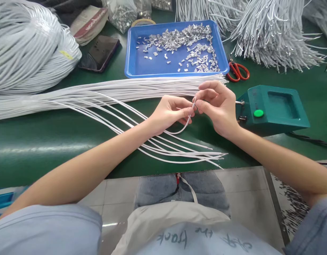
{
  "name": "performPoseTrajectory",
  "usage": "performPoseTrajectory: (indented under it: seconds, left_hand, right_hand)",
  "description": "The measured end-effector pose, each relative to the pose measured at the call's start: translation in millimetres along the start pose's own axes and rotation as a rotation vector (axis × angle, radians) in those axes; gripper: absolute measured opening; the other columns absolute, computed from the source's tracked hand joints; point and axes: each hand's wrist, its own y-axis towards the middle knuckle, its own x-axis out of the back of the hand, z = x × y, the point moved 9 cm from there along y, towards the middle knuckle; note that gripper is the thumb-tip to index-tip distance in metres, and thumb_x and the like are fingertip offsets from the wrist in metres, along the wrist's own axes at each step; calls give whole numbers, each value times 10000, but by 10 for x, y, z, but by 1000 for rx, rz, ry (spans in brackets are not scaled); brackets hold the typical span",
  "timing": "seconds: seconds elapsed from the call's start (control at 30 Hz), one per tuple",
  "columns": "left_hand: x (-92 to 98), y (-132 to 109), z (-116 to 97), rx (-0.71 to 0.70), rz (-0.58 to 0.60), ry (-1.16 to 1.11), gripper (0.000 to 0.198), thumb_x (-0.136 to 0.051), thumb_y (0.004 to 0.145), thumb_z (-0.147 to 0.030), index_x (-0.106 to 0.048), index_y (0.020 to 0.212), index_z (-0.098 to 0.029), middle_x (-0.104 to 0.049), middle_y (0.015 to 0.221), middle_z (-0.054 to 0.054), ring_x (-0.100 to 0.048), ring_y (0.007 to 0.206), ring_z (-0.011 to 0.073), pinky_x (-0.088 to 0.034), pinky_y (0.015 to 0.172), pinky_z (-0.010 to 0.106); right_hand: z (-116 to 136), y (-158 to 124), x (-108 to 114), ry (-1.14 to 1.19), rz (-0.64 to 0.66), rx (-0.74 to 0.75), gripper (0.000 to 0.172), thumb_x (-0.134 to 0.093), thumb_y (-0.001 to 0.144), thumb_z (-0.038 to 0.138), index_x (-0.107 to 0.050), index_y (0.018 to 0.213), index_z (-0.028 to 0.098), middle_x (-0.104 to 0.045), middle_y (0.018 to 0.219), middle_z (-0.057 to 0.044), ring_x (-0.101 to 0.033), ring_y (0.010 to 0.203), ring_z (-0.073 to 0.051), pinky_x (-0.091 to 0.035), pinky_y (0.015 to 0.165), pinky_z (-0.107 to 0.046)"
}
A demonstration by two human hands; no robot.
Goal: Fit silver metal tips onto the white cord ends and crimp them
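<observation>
My left hand [172, 112] is closed, pinching a white cable [181, 131] close to its end, which points up. At the tip of that cable, the thumb and forefinger of my right hand [218, 108] are pressed together; its other fingers are loosely curled. Whatever small part lies between those fingertips is hidden. The held cable bends down and back under my left wrist. Several loose white cables [176, 153] with bare-looking ends fan out below my hands. Behind them runs a thick bundle of white cables [121, 86] across the bench.
A blue tray [142, 67] of small metal terminals stands behind the bundle. Red-handled scissors [237, 72] and a green machine [277, 106] with a green button are at right. A phone [101, 53], a large cable coil [27, 46] and a pile of cables [275, 39] lie farther back.
</observation>
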Motion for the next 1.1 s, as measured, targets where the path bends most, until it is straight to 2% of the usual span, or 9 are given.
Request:
performPoseTrajectory:
  seconds: [0.17, 0.37, 0.53, 0.77, 0.97, 1.1]
  left_hand:
    - [18, 1, -13, -25, -31, 21, 425, -881, 621, -475, -737, 756, -98, -706, 684, 34, -658, 549, 107, -569, 514, 192]
    - [27, -16, -50, -80, -45, 18, 435, -918, 543, -461, -724, 707, -108, -717, 692, 29, -668, 540, 116, -578, 516, 199]
    - [32, -23, -58, -81, -58, 21, 405, -907, 582, -447, -731, 722, -110, -714, 682, 25, -674, 547, 116, -587, 531, 202]
    - [38, -24, -63, -96, -61, 57, 395, -874, 641, -467, -729, 748, -115, -723, 713, 35, -678, 559, 124, -586, 527, 213]
    - [67, -11, -14, -50, -77, 16, 421, -884, 619, -472, -704, 743, -112, -693, 690, 17, -676, 555, 122, -585, 521, 215]
    - [47, -11, -20, -44, -60, -1, 403, -887, 625, -449, -704, 742, -109, -671, 651, 4, -671, 549, 114, -579, 520, 203]
  right_hand:
    - [-53, 11, 14, 95, -14, -43, 259, -751, 767, 266, -556, 938, 275, -590, 703, 53, -616, 652, -118, -556, 599, -289]
    - [-206, -23, -52, 258, 54, -203, 336, -781, 749, 314, -495, 923, 280, -594, 735, 59, -626, 658, -118, -584, 624, -300]
    - [-137, -36, -52, 221, 63, -176, 369, -768, 768, 322, -421, 890, 292, -594, 784, 63, -619, 683, -119, -602, 672, -326]
    - [-95, -26, -62, 134, 66, -118, 293, -695, 814, 269, -402, 834, 280, -615, 813, 52, -616, 712, -126, -608, 696, -355]
    - [-85, -15, 40, 43, -24, -29, 190, -627, 862, 281, -441, 826, 274, -609, 833, 29, -644, 848, -160, -610, 720, -368]
    - [-36, -10, 39, 44, -38, -39, 271, -705, 807, 328, -441, 837, 272, -624, 852, 30, -639, 858, -159, -617, 734, -369]
